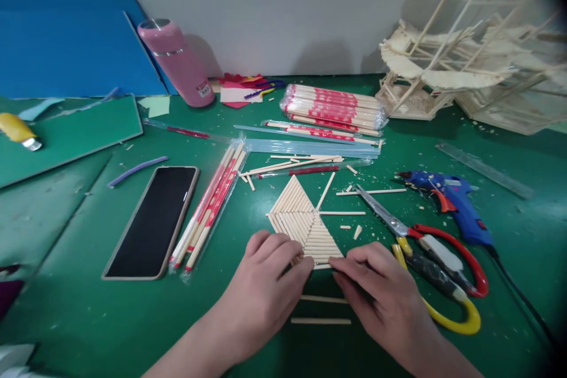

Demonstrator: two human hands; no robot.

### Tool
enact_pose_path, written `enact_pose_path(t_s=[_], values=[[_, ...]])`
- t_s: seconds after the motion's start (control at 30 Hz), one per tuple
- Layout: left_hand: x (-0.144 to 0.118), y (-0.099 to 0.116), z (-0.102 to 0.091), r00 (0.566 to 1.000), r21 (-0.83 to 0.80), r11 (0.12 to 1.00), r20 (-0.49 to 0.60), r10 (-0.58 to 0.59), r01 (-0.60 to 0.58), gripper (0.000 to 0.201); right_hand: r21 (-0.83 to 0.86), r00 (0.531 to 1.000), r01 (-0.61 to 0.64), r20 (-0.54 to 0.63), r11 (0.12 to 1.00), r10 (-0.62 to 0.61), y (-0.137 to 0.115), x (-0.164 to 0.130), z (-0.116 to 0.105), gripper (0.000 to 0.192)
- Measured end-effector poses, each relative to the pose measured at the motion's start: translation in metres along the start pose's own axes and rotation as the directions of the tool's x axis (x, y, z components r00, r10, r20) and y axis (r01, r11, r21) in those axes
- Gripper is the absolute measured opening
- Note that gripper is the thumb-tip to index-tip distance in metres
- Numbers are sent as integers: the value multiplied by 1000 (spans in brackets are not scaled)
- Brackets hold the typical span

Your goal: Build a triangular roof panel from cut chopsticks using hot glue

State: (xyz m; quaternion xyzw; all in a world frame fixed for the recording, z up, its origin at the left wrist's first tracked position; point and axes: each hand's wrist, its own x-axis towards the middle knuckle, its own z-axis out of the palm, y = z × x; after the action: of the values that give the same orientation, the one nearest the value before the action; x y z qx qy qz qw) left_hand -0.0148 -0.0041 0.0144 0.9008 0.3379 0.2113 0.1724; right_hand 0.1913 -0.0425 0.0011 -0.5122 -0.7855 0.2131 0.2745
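A flat panel of wooden sticks (295, 207), laid in triangular sections with slanting rows, lies on the green table in front of me. My left hand (270, 274) has its fingers curled down on the panel's near left edge. Opposite it, my right hand (376, 289) pinches the near right corner between thumb and fingers. Between the two hands a short wooden stick (322, 267) lies along the near edge; my fingertips cover its ends. Closer to me rest two loose cut sticks, one partly behind my right hand and the other (321, 322) nearer.
Right of the panel lie scissors (476, 269) and a blue glue gun (460, 198) with its cord. A phone (153, 221) and wrapped chopsticks (212, 207) are left. Behind stand a pink bottle (179, 62), a chopstick bundle (334, 107) and a wooden stick model (443, 71).
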Motion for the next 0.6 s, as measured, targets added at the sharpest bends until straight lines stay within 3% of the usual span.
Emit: enact_pose_path(t_s=[0.13, 0.33, 0.6], values=[[-9, 2, 9, 1000, 139, 990, -26, 11, -7, 25, 0, 999, -28, 36, 1000, 28, 1, 1, 3, 24], [-16, 2, 14, 997, 272, 960, -4, 73, -69, 28, -36, 999, -32, -9, 999, 31, 1, 2, 4, 23], [-18, 0, 11, 993, 300, 947, 34, 112, -117, 33, -52, 1000, -23, -18, 998, 22, 2, 1, 5, 23]])
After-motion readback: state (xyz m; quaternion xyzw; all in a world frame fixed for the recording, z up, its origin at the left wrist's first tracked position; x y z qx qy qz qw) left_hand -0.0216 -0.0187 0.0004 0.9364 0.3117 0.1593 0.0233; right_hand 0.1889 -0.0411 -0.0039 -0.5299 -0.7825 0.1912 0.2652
